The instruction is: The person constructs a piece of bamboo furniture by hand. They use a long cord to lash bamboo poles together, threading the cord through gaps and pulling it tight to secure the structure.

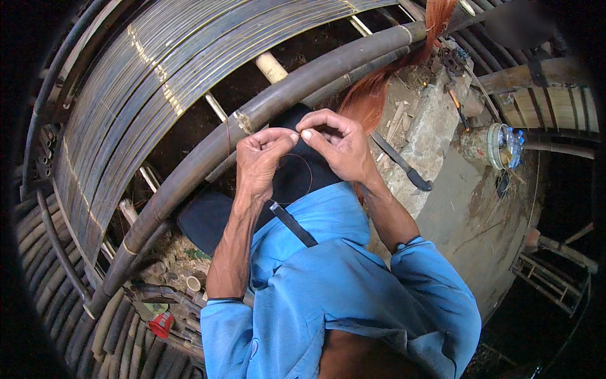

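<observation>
Close together before my lap, my left hand (260,158) and my right hand (341,146) meet at the fingertips. Thumb and forefinger are pinched on both. A thin reddish-brown strand (311,174) loops down below the fingers, and its ends seem to run into the two pinches. Just beyond the hands lies a thick dark bamboo pole (278,95). A dark thread is wound around this pole near a joint, left of my left hand. Past my right hand hangs a bundle of reddish-brown fibres (366,98), the same colour as the strand.
Beyond the pole stretches a panel of dark split-bamboo slats (145,82). A long blade with a dark handle (404,164) lies right of my right hand. Farther right stands a bucket with plastic bottles (489,146). A red cup (161,324) and stacked bamboo poles (120,325) are at lower left.
</observation>
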Available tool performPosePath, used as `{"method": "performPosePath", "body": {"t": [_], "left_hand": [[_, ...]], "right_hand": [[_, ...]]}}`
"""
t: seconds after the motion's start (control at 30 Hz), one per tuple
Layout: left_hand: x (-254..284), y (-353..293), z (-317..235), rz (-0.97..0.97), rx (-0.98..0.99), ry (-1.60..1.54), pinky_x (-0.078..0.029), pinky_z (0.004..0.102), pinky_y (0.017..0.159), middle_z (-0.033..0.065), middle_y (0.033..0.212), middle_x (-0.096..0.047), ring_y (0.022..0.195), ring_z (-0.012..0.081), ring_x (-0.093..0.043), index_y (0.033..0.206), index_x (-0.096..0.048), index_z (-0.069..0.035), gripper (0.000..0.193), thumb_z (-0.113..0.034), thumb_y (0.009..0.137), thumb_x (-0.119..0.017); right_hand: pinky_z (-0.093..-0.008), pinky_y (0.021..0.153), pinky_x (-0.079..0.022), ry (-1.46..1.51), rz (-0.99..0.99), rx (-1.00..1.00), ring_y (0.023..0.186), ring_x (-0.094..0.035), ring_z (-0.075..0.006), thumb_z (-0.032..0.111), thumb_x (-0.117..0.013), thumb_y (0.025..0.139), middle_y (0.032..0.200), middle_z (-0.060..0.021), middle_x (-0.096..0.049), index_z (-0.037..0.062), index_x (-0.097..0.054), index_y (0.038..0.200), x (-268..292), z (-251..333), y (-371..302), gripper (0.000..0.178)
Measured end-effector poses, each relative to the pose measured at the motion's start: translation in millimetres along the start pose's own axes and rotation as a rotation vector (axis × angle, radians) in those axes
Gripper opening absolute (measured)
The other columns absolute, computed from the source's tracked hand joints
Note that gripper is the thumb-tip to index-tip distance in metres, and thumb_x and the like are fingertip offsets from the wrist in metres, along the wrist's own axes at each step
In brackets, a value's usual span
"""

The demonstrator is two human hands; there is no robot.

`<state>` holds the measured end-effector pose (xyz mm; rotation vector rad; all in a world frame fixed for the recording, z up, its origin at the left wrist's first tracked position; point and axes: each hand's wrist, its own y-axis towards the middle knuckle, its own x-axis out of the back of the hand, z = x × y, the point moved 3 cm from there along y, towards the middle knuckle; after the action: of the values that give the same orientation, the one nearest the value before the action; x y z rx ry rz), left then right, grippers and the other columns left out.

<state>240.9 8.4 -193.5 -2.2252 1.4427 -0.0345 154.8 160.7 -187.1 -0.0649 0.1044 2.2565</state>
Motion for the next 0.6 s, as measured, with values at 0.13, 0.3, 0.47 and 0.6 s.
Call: {"method": "performPosePath", "body": {"t": [0.13, 0.3, 0.47, 0.6], "left_hand": [[3, 8, 8, 0.056, 0.040, -0.061, -0.025, 0.0204, 0.049, -0.0070, 0.069, -0.057, 0.056, 0.0009, -0.040, 0.094, -0.076, -0.001, 0.014, -0.013, 0.086, -0.077], [-5, 12, -3, 0.152, 0.082, -0.046, -0.024, 0.0218, 0.049, -0.0070, 0.067, -0.055, 0.056, 0.0021, -0.039, 0.093, -0.076, 0.001, 0.014, -0.012, 0.087, -0.076], [-23, 32, -27, 0.025, -0.054, 0.443, -0.029, 0.0213, 0.052, -0.0067, 0.066, -0.057, 0.058, 0.0020, -0.042, 0.089, -0.077, 0.001, 0.014, -0.013, 0.086, -0.078], [-41, 84, -46, -0.041, -0.253, 0.692, -0.039, 0.0247, 0.052, -0.0033, 0.062, -0.059, 0.056, 0.0046, -0.048, 0.086, -0.077, 0.003, 0.021, -0.018, 0.084, -0.077]], "right_hand": [[-0.0306, 0.082, -0.056, -0.420, 0.041, 0.386, 0.090, -0.069, -0.0190, 0.000, -0.077, 0.082, 0.098, -0.0120, -0.072, 0.0005, -0.075, 0.106, -1, 24, 3, 0.025], [-0.0354, 0.076, -0.058, -0.521, 0.035, 0.395, 0.084, -0.072, -0.0260, 0.004, -0.077, 0.081, 0.089, -0.0123, -0.073, 0.0028, -0.075, 0.096, 21, 18, 13, 0.015], [-0.0373, 0.076, -0.055, -0.584, 0.107, 0.229, 0.085, -0.070, -0.0284, 0.013, -0.075, 0.087, 0.090, -0.0133, -0.072, 0.0020, -0.073, 0.090, 53, 17, 30, 0.011], [-0.0381, 0.075, -0.055, -0.569, 0.028, 0.252, 0.083, -0.070, -0.0307, 0.020, -0.073, 0.090, 0.090, -0.0147, -0.071, 0.0014, -0.072, 0.091, 101, 5, 72, 0.018]]}}
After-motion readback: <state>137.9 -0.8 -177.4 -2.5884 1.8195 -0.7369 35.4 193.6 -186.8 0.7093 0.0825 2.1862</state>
